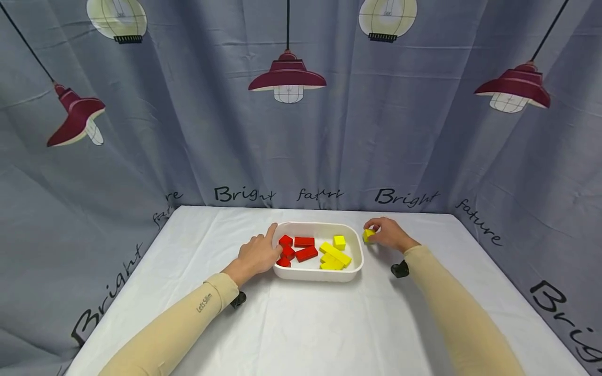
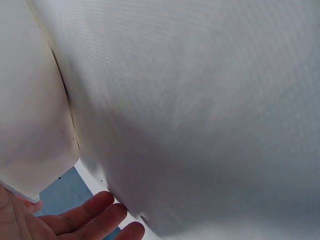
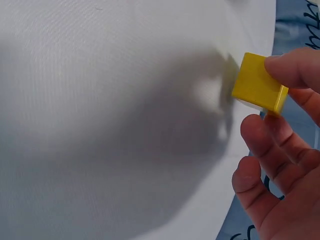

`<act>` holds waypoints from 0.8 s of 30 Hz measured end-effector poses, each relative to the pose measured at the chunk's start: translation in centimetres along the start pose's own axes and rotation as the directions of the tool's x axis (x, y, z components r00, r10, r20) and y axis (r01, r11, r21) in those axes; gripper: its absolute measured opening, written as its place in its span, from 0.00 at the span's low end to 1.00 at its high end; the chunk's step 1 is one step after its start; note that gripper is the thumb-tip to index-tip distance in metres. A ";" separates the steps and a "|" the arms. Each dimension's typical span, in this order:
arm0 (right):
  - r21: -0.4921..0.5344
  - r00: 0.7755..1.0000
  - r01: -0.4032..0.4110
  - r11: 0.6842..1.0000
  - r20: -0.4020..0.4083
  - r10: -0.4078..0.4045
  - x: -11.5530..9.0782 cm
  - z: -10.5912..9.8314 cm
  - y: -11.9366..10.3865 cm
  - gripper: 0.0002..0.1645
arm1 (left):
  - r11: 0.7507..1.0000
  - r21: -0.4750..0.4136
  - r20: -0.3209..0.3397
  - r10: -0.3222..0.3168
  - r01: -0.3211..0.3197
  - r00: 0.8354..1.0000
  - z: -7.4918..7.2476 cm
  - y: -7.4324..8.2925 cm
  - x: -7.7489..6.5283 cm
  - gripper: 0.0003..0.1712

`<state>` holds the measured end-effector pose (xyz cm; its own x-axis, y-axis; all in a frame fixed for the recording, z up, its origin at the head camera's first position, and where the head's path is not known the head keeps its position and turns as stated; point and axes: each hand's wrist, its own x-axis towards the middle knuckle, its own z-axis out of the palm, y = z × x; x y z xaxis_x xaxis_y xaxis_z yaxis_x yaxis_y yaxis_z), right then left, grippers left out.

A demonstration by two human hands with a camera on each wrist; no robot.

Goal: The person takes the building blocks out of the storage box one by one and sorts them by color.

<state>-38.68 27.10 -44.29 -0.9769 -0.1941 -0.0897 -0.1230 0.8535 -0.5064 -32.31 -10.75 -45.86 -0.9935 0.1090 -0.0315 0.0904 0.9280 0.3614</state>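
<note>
My right hand pinches a yellow cube between thumb and fingertips, just beyond the right side of a white tray. In the right wrist view the cube is close above the white cloth, with the other fingers spread loosely below it. My left hand rests at the tray's left rim, the index finger straight along the far corner and the thumb reaching over the edge. Its other fingers show extended beside the tray's outer wall. Inside lie several red blocks on the left and several yellow blocks on the right.
White cloth covers the table. A grey-blue curtain printed with lamps and lettering hangs behind it and along both sides. Small black devices are worn at both wrists.
</note>
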 end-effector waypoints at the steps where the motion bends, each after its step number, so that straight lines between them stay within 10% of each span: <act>1: 0.000 1.000 -0.003 1.000 -0.001 0.003 0.1 0.2 0.0 0.22 | 1.000 -0.001 -0.004 0.000 0.000 1.000 0.0 0.0 0.0 0.41; 24: -0.048 0.999 -0.006 0.999 0.037 0.008 0.3 0.4 0.4 0.33 | 1.000 -0.003 0.007 0.003 -0.003 1.000 -0.2 -0.1 0.2 0.43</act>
<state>-38.93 27.23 -44.89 -0.9707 -0.2050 -0.1255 -0.1253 0.8771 -0.4637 -32.52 -10.92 -45.78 -0.9928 0.1141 -0.0372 0.0929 0.9266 0.3644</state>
